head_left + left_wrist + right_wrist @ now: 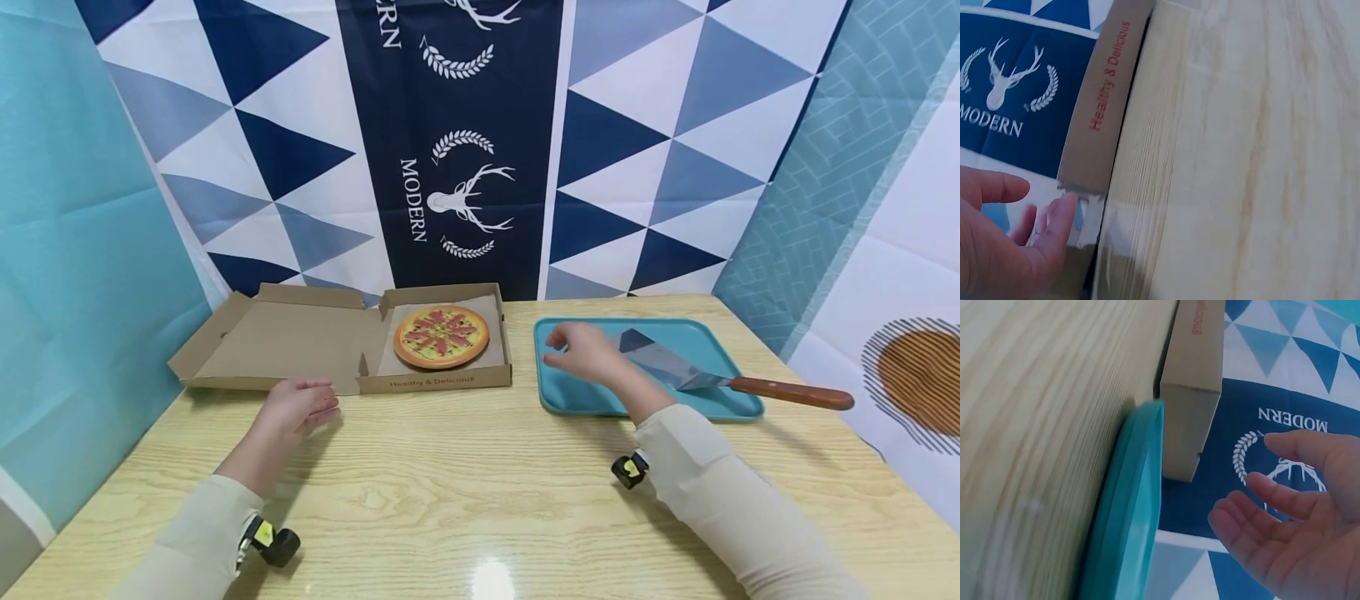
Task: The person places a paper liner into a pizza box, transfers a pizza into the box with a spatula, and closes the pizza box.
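Note:
A round pizza (441, 337) lies on paper in the right half of an opened cardboard pizza box (435, 382), whose lid (288, 337) is folded out to the left. My left hand (292, 410) is near the lid's front edge, fingers relaxed, holding nothing; the left wrist view shows it beside the box. Over the left part of a blue tray (562, 406) hovers my right hand (585, 354), loosely bent and holding nothing. A pizza server with a metal blade (660, 364) and a wooden handle (791, 392) lies across the tray, its handle sticking out past the right rim.
A light wooden table (465, 475) carries everything. Behind it hangs a patterned cloth (457, 150), with a light blue cloth (90, 250) at the left side. The tray stands just right of the pizza box, a narrow gap between them.

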Demonstrator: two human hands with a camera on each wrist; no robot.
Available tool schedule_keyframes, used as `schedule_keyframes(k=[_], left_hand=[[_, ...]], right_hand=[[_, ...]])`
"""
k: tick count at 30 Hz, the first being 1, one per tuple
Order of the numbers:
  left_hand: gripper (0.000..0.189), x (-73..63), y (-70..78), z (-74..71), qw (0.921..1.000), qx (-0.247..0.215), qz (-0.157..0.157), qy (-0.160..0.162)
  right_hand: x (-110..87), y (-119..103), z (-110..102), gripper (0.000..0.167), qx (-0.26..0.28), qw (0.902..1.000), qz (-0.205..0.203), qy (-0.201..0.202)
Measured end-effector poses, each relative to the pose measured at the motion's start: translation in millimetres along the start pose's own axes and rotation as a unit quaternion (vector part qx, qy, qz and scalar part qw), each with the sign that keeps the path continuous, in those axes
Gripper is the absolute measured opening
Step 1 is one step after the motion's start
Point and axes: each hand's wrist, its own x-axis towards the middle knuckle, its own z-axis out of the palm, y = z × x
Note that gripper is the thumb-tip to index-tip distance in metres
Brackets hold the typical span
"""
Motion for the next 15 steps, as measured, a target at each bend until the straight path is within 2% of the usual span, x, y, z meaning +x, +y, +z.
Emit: schedule_keyframes(k=[4,9,11,12,14,15], left_hand=[[0.056,-2.9,-1.7,-13.7,0.9976,-0.059,-0.036,0.012],[0.063,-9.2,-3.6,-28.3,0.996,-0.051,-0.068,0.025],[0.07,-11.2,-4.2,-33.5,0.9959,-0.037,-0.078,0.027],[0.074,-11.2,-3.6,-35.5,0.9949,-0.046,-0.082,0.035],[0.078,-9.5,-1.7,-38.7,0.9915,-0.082,-0.086,0.053],[0.08,-8.1,-0.4,-40.3,0.9885,-0.108,-0.086,0.061]], right_hand=[[10.6,-6.4,7.0,0.039,0.046,0.9984,0.031,-0.008],[21.4,-11.9,17.7,0.043,0.128,0.9891,0.07,-0.018],[25.7,-13.6,22.4,0.045,0.168,0.9821,0.083,-0.021],[27.7,-14.4,24.7,0.046,0.186,0.9783,0.09,-0.02],[32.1,-16.4,28.8,0.048,0.226,0.9683,0.105,-0.02],[34.1,-17.2,30.7,0.049,0.253,0.9601,0.117,-0.022]])
